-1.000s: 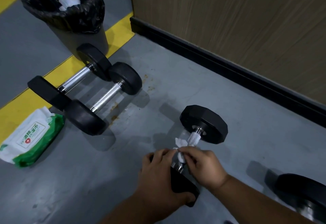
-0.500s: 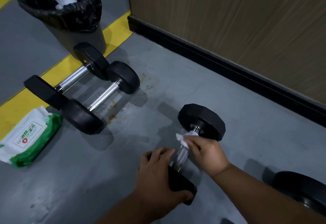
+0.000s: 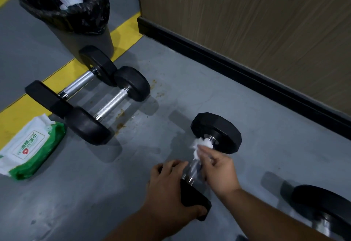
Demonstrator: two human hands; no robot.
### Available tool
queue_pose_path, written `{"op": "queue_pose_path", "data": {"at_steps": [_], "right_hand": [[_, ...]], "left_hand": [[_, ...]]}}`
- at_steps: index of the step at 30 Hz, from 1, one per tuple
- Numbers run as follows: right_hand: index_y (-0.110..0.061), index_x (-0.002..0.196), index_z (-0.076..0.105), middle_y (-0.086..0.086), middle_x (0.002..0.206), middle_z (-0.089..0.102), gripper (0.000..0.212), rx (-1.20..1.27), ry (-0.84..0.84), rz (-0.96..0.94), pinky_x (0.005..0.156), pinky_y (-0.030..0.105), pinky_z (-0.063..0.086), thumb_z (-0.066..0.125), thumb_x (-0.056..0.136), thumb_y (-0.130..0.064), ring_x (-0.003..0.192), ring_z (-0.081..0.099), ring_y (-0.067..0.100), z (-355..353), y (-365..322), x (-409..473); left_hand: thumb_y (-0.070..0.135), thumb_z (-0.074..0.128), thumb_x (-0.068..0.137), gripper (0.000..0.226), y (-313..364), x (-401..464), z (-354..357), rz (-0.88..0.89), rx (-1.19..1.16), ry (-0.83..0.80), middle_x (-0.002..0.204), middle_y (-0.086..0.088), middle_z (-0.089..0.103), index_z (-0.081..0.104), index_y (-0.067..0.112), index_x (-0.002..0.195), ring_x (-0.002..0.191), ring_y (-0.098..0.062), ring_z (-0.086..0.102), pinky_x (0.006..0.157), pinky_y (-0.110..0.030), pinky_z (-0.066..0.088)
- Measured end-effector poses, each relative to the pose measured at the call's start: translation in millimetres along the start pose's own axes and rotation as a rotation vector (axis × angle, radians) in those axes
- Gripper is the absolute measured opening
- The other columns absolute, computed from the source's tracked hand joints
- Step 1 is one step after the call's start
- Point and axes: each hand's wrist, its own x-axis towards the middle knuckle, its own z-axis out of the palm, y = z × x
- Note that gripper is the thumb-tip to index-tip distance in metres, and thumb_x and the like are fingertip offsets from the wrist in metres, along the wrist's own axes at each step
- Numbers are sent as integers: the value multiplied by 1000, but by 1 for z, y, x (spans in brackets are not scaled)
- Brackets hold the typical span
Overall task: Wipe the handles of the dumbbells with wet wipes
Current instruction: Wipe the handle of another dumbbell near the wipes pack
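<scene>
A black hex dumbbell [image 3: 216,132] lies on the grey floor in front of me, chrome handle [image 3: 193,168] pointing toward me. My right hand [image 3: 218,170] pinches a crumpled white wet wipe [image 3: 201,143] against the far end of the handle, close to the far head. My left hand [image 3: 167,189] grips the near head, thumb under it and fingers over the top. Two more black dumbbells [image 3: 106,105] with chrome handles lie side by side at the left.
A green and white wet wipe pack [image 3: 30,147] lies at the left on the yellow floor line [image 3: 17,115]. A grey bin [image 3: 76,18] with a black liner holds used wipes. Another dumbbell [image 3: 326,208] sits at lower right. A wood-panelled wall [image 3: 247,22] runs behind.
My right hand slid the wipe along the handle from its near end up to the far head. My left hand stayed on the near head.
</scene>
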Motion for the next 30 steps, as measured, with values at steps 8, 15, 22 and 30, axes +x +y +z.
{"op": "queue_pose_path", "data": {"at_steps": [8, 15, 22, 30], "right_hand": [[-27, 114, 75, -11, 54, 64, 21, -58, 77, -46, 62, 20, 51, 69, 95, -18, 47, 55, 4, -14, -7, 17], [-36, 96, 76, -31, 89, 73, 28, -229, -121, -145, 82, 7, 50, 75, 89, -9, 87, 69, -10, -11, -7, 3], [-31, 92, 80, -16, 86, 77, 24, -96, -43, -79, 81, 15, 54, 75, 88, -8, 82, 72, -2, 2, 1, -15], [-24, 97, 79, 1, 47, 57, 16, 74, 112, 18, 44, 19, 41, 71, 92, -11, 39, 45, 8, -9, -17, 11]], "left_hand": [[85, 56, 41, 113, -2, -1, 0, 7, -8, 28, 133, 31, 23, 29, 49, 145, 131, -11, 21, 112, -33, 33], [84, 57, 43, 108, -3, 0, 3, 28, -25, 47, 133, 33, 26, 33, 50, 143, 133, -11, 25, 111, -34, 33], [85, 55, 42, 113, -3, -1, 4, 31, -21, 46, 134, 33, 24, 30, 50, 147, 134, -12, 24, 112, -34, 32], [87, 53, 41, 112, -3, -1, 3, 13, -13, 45, 135, 34, 21, 31, 49, 145, 132, -10, 20, 113, -33, 31]]}}
